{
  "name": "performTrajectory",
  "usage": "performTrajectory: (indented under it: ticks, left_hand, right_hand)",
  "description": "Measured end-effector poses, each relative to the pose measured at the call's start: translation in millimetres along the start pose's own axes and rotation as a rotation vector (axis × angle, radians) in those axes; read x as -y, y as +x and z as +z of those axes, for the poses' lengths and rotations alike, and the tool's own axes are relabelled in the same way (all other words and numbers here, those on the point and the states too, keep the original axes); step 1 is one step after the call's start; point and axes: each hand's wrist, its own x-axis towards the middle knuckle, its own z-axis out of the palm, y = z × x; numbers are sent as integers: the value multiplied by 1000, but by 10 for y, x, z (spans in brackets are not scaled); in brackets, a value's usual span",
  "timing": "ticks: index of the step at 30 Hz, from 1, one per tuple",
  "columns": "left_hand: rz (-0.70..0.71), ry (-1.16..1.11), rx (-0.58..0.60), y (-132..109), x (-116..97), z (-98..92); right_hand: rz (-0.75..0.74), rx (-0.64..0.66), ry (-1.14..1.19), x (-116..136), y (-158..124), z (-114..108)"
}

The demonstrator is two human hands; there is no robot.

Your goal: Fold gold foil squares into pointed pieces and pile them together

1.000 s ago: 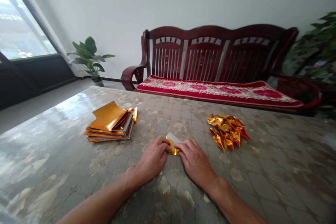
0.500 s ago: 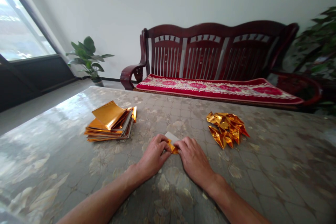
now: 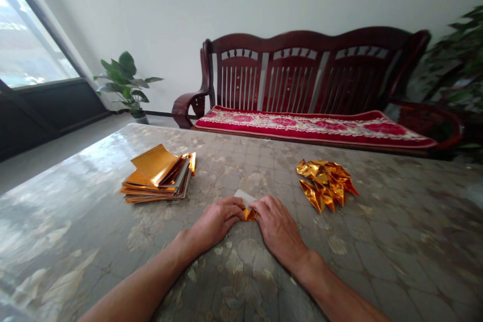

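My left hand (image 3: 217, 222) and my right hand (image 3: 277, 226) meet at the middle of the table, pinching a small folded sheet of gold foil paper (image 3: 247, 206) from either side. Its white back shows at the top and its gold side at the bottom, and my fingers hide much of it. To the left lies a loose stack of gold foil sheets (image 3: 156, 176). To the right sits a heap of folded gold foil pieces (image 3: 326, 186). Neither hand touches these.
The hands work on a mottled grey stone-patterned tabletop (image 3: 94, 211). Beyond its far edge stand a dark red wooden bench (image 3: 302, 65) with a red runner cushion (image 3: 313, 128), a potted plant (image 3: 126, 80) and a window (image 3: 26, 30). Foliage (image 3: 453, 65) fills the right.
The folded sheet has turned slightly and sits lower between my hands, with less white showing. My fingers have closed further over it. The view has tilted slightly.
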Motion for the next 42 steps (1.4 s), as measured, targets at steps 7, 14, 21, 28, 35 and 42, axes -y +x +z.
performTrajectory:
  ticks: [7, 14, 21, 28, 35, 42]
  left_hand:
    - [61, 15, 18, -32, 34, -30]
    - [133, 51, 55, -31, 20, -77]
    - [168, 133, 127, -21, -51, -153]
    - [223, 158, 153, -18, -72, -190]
    - [184, 104, 135, -70, 9, -170]
    - [-33, 63, -140, -30, 152, -73]
  right_hand:
    - [-109, 18, 10, 7, -25, 0]
    - [-167, 21, 12, 6, -51, -76]
    - [-189, 26, 3, 3, -58, -108]
    - [-259, 2, -72, -4, -69, -78]
    - [-296, 56, -167, 69, -105, -154]
    - [-228, 73, -38, 5, -144, -128]
